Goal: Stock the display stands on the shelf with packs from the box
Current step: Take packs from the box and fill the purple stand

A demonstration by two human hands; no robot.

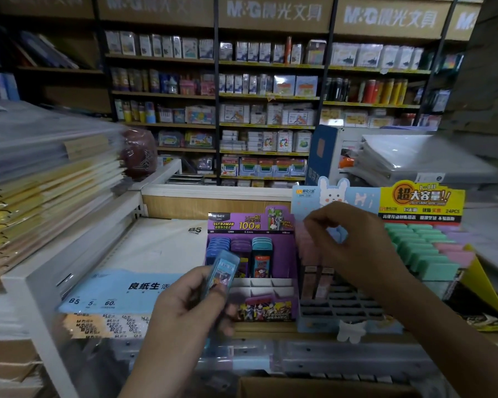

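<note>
My left hand (190, 300) holds a light blue pack (223, 270) upright, just in front of the purple display stand (288, 254). That stand has blue, purple and teal packs in its back rows, while its front white compartments (263, 285) are bare. My right hand (348, 245) hovers over the pale blue rabbit display stand (322, 326), fingers curled and pinched, with motion blur; nothing shows clearly between them. Two pinkish packs (316, 278) stand in that stand's grid. A cardboard box edge (270, 384) shows at the bottom.
A yellow stand (423, 202) with green and pink packs sits at the right. Wrapped B5 paper (144, 282) lies left of the purple stand. Stacked notebooks (41, 179) fill the left. Stocked shelves (270, 96) line the far wall.
</note>
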